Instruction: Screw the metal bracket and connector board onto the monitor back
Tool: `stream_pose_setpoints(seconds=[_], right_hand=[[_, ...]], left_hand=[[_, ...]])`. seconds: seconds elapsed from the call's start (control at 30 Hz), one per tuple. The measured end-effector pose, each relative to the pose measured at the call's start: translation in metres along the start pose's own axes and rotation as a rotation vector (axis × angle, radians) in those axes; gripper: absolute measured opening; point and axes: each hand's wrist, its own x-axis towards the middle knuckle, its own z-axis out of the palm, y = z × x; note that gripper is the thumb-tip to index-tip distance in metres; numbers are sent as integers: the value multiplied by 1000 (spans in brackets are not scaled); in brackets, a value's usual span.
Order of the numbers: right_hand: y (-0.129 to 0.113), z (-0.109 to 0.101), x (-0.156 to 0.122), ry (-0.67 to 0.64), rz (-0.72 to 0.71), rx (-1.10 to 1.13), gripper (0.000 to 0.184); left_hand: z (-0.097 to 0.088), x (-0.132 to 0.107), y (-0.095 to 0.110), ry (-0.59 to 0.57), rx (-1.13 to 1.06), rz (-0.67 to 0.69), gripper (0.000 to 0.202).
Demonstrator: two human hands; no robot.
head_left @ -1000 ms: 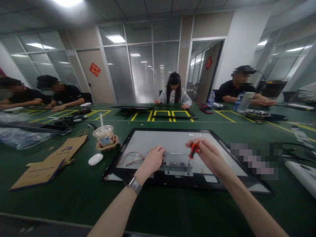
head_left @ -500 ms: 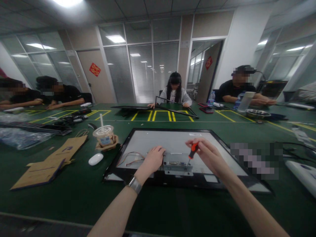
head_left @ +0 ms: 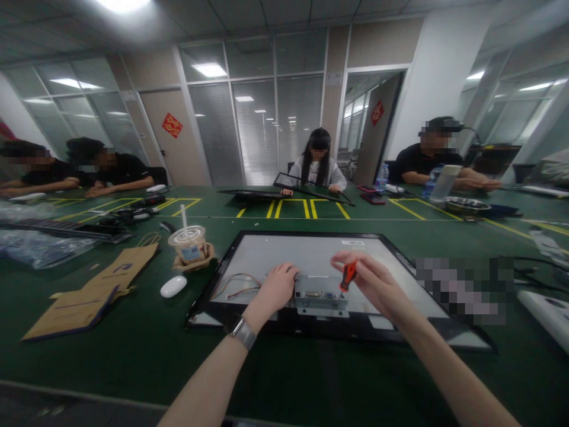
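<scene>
A monitor panel [head_left: 284, 252] with a black frame lies back side up on the green table in front of me. On its near edge sits a metal bracket box [head_left: 320, 305] with connector ports along its face. My left hand [head_left: 279, 287] is closed at the bracket's left side, its fingertips partly hidden. In my right hand [head_left: 371, 273] is a screwdriver [head_left: 349, 276] with a red and black handle, pinched in the fingers. It leans with its tip down at the right end of the port row. Thin wires [head_left: 240, 283] lie on the panel left of my left hand.
Left of the panel stand a drink cup [head_left: 189, 243] in a cardboard holder, a white mouse [head_left: 173, 286] and a brown paper bag [head_left: 95, 290]. A white device [head_left: 546, 320] lies at the right. Across the table, a person [head_left: 317, 163] handles a dark frame.
The screwdriver's handle has dropped slightly and turned in my right fingers, its tip staying near the ports. My left hand keeps its place. The person opposite has shifted a dark panel rightward.
</scene>
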Motion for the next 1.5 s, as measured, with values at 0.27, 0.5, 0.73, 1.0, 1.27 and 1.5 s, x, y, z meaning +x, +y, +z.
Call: stream_pose_setpoints(seconds=[0.27, 0.5, 0.73, 1.0, 1.27, 1.5], right_hand=[[5, -13, 5, 155, -60, -134, 26], [8, -20, 6, 217, -89, -229, 23], [7, -23, 7, 190, -110, -323, 27], [6, -14, 6, 186, -118, -163, 22], [-1, -10, 4, 153, -31, -57, 29], [4, -10, 4, 131, -21, -71, 27]], left_hand=[[-1, 0, 1, 2, 15, 2, 42], [-2, 0, 2, -8, 22, -3, 43], [-7, -1, 6, -24, 7, -9, 43], [-8, -2, 6, -20, 2, -13, 44], [-7, -2, 6, -12, 19, -4, 43], [-4, -1, 4, -8, 19, 4, 42]])
